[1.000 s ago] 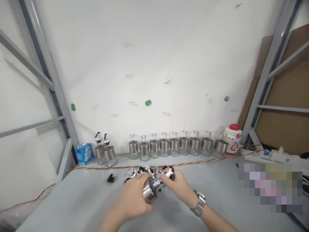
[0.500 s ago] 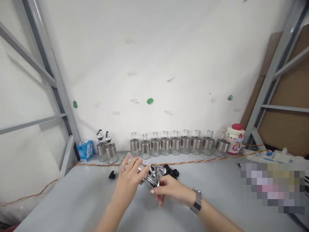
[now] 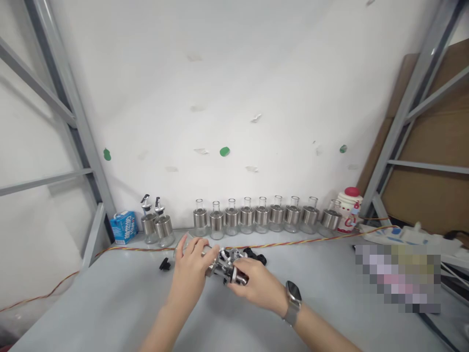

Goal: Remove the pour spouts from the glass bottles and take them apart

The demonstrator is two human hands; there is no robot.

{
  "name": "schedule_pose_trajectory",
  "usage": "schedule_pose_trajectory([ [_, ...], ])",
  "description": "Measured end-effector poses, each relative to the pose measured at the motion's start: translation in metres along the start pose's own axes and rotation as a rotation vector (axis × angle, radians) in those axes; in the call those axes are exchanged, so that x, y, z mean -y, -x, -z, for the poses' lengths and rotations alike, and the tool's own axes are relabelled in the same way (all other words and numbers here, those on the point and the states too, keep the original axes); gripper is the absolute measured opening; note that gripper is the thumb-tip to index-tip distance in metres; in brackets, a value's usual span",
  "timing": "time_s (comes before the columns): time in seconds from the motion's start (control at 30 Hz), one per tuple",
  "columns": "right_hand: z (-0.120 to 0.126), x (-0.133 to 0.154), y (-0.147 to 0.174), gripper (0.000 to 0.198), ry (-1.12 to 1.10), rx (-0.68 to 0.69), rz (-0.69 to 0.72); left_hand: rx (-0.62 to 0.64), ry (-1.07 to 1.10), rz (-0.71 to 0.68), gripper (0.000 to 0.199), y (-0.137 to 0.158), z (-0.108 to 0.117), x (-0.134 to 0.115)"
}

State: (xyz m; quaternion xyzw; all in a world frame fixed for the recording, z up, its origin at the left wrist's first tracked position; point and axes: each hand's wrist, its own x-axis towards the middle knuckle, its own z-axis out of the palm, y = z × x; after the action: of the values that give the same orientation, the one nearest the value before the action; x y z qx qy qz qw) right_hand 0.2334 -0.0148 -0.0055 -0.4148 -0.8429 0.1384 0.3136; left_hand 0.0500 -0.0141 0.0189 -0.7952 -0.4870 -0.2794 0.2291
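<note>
My left hand [image 3: 192, 266] wraps round a glass oil bottle [image 3: 213, 267] with a steel sleeve, tilted so its neck points right and toward me. At that neck, the fingers of my right hand [image 3: 259, 283] close round a metal pourer spout [image 3: 240, 277]. The fingers partly cover the joint, so how deep the pourer sits cannot be told. Behind my hands lies a pile of loose pourer spouts [image 3: 234, 253], with black caps [image 3: 258, 256] beside it. One black piece [image 3: 164, 264] lies alone left of my left hand.
Along the wall stands a row of several open steel-sleeved bottles [image 3: 262, 215]. Two bottles with pourers [image 3: 163, 227] stand left, beside a blue carton [image 3: 123, 227]. A white jar with a red lid [image 3: 350, 208], a twisted cable [image 3: 286, 243] and a power strip [image 3: 399, 234] are also there.
My right hand has moved from a fingertip hold at the neck's end to a fuller grip round the pourer. The bottle stays tilted in my left hand. The view has shifted slightly.
</note>
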Motion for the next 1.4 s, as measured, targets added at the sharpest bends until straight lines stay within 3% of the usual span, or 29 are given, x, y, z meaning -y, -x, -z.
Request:
schedule_pose_trajectory([
  [0.1, -0.001, 0.001, 0.001, 0.024, 0.284, -0.057, 0.161, 0.032, -0.007, 0.062, 0.054, 0.001, 0.000, -0.001],
  [0.17, -0.001, 0.001, 0.001, 0.033, 0.328, -0.044, 0.182, 0.024, -0.029, 0.075, 0.051, 0.002, -0.001, 0.000],
  [0.3, 0.000, 0.002, 0.000, 0.043, 0.037, 0.004, 0.036, -0.104, -0.072, -0.011, 0.034, 0.005, -0.006, 0.006],
  [0.37, 0.001, 0.002, -0.001, 0.036, -0.115, 0.034, -0.048, -0.152, -0.071, -0.065, 0.031, 0.006, -0.010, 0.007],
  [0.47, -0.001, -0.001, -0.003, 0.018, -0.241, 0.090, -0.155, -0.163, -0.068, -0.117, 0.033, 0.007, -0.014, 0.006],
  [0.63, -0.004, -0.005, -0.002, 0.014, -0.426, 0.222, -0.272, -0.134, -0.038, -0.116, 0.036, 0.008, -0.015, 0.001],
  [0.8, 0.000, 0.005, 0.001, 0.008, -0.150, -0.002, -0.149, -0.121, -0.008, 0.041, 0.040, 0.006, -0.008, -0.006],
  [0.93, -0.003, 0.010, 0.004, 0.029, 0.151, -0.154, -0.010, -0.060, 0.001, 0.171, 0.046, 0.003, -0.001, -0.012],
  [1.07, -0.008, 0.006, 0.004, 0.034, 0.458, -0.220, 0.219, -0.013, 0.003, 0.209, 0.049, 0.001, 0.002, -0.011],
  [1.17, -0.009, 0.002, 0.003, 0.033, 0.563, -0.296, 0.331, -0.031, 0.009, 0.212, 0.050, 0.000, 0.002, -0.007],
  [1.3, -0.011, 0.001, 0.002, 0.032, 0.527, -0.351, 0.304, -0.066, 0.016, 0.206, 0.049, -0.001, 0.001, -0.005],
  [1.4, -0.012, 0.005, 0.002, 0.032, 0.381, -0.323, 0.180, -0.093, -0.010, 0.179, 0.046, 0.000, 0.001, -0.005],
])
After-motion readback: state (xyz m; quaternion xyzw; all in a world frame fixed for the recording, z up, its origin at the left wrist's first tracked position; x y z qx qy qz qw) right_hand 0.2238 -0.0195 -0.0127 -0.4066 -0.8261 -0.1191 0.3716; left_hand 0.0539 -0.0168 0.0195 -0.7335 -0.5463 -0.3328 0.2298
